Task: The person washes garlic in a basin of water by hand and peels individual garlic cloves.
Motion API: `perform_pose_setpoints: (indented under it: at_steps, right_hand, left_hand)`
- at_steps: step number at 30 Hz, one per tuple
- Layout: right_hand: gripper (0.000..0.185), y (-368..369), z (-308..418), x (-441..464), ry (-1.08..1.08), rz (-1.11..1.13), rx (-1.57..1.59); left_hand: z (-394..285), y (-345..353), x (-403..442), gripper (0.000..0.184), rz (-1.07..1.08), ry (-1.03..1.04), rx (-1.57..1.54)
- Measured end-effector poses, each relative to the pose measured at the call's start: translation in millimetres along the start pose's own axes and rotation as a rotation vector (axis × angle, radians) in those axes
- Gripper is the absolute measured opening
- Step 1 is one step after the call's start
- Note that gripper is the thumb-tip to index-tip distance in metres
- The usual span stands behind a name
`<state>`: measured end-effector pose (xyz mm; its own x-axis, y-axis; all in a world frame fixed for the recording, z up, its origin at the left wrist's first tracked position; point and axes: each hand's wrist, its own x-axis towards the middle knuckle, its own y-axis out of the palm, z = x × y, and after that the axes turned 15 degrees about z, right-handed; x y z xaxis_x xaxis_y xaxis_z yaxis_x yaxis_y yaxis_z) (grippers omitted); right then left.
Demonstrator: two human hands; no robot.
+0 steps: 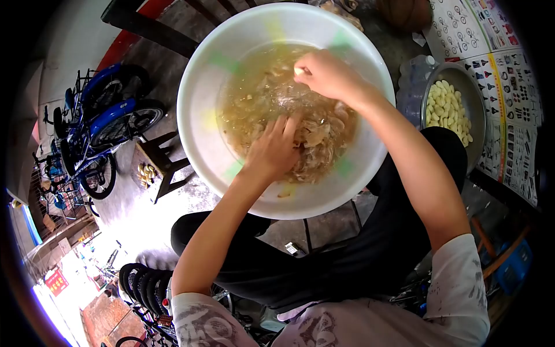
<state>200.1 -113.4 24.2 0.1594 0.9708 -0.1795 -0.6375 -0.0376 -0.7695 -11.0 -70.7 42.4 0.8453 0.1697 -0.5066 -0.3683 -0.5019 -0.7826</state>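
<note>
right hand [304, 70]: fingertips pinched on clove [299, 72], above basin's far half | left hand [273, 146]: fingers loosely spread at the skins [324, 139], any hold can't be told | skins: wet, near right inside basin [199, 110] | bowl [478, 98] of peeled cloves [446, 110]: right of basin

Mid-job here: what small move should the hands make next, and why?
Probably carry the small pale garlic clove in the right hand over to the round grey metal bowl: similar pale cloves already lie there, while the left hand is among wet brown papery skins in the round white plastic basin.
</note>
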Motion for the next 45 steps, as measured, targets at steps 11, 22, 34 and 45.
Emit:
perform_pose_setpoints:
  at_steps: [11, 22, 34, 45]
  right_hand:
    - [0.011, -4, 32, -3, 0.146, -0.056, -0.217]
    - [0.005, 45, 13, 7, 0.048, 0.193, 0.162]
    - [0.015, 35, 13, 10, 0.023, -0.054, 0.183]
    - [0.026, 39, 8, 26, -0.092, -0.288, -0.164]
  left_hand:
    - [-5, -45, -51, 0.045, -0.283, -0.036, 0.221]
    - [14, -21, -20, 0.055, -0.191, -0.090, -0.039]
    - [40, -39, -16, 0.059, -0.315, -0.123, 0.002]
    - [63, -42, -22, 0.053, -0.417, -0.134, -0.425]
